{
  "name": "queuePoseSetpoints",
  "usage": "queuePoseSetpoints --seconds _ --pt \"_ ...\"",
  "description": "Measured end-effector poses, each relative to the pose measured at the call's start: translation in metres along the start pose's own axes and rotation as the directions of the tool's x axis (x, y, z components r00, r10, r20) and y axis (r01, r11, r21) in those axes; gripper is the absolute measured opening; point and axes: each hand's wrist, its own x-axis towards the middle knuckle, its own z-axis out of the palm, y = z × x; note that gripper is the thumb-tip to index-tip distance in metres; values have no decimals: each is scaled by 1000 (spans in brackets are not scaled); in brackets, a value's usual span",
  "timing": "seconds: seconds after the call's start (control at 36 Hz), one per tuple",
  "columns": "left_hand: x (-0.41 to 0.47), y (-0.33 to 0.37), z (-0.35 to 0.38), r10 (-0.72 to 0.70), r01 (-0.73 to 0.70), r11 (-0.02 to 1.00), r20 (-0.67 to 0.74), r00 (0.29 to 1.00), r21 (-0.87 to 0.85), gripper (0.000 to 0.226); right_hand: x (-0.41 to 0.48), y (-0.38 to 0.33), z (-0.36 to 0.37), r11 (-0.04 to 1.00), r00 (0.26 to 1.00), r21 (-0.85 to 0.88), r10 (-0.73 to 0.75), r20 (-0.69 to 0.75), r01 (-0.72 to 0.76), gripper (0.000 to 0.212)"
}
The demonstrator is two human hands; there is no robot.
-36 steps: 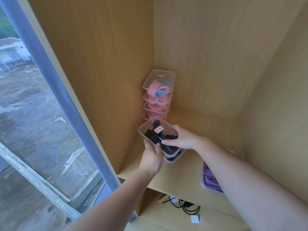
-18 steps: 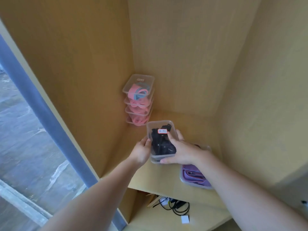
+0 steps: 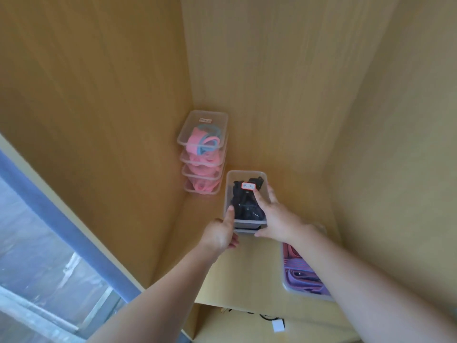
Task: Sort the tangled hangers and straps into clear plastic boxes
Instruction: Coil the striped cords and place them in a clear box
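Head view: a clear plastic box (image 3: pixel 238 179) packed with black straps (image 3: pixel 243 207) sits on a pale wooden shelf (image 3: pixel 247 273), stacked on a second clear box (image 3: pixel 247 230) of which only the near edge shows. The left grip (image 3: pixel 219 234) holds the box at its near left corner, one finger straight up along the left wall and the others curled by the lower edge. The right grip (image 3: pixel 277 219) clasps the near right side, with one finger laid across the lid just below a red-bordered white label (image 3: pixel 248 185) and the thumb at the lower box's near edge.

In the back left corner, close beside the held box, stands a stack of four clear boxes (image 3: pixel 203 154) filled with pink straps, with a blue one in the top box. To the right, partly hidden by the right forearm, lies a shallow box of purple straps (image 3: pixel 303 273).

The cupboard walls are smooth, wood-grained board. Below the shelf, black cables and a small white block (image 3: pixel 278 325) show. A blue window frame (image 3: pixel 61 224) runs along the left.
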Motion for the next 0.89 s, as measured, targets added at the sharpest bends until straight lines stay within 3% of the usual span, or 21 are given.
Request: queuePoseSetpoints --seconds 0.11,0.22,0.47,0.78,0.89 --pt "23 1 3 67 -67 998 -9 998 4 60 18 2 -6 1000 1000 -18 22 -15 -22 121" --pt "45 0 5 93 -93 996 -9 996 -17 80 41 5 -14 999 999 -28 23 -37 -24 119" --pt "85 17 12 164 -168 985 -94 982 -37 49 96 4 -25 996 998 -83 21 -60 -26 120" --pt "94 27 24 123 -128 990 -87 989 -58 49 109 10 -34 995 998 -98 22 -51 -27 122" --pt "84 27 25 104 -103 995 -52 993 9 53 95 11 -36 998 998 -56 13 -65 -17 127"
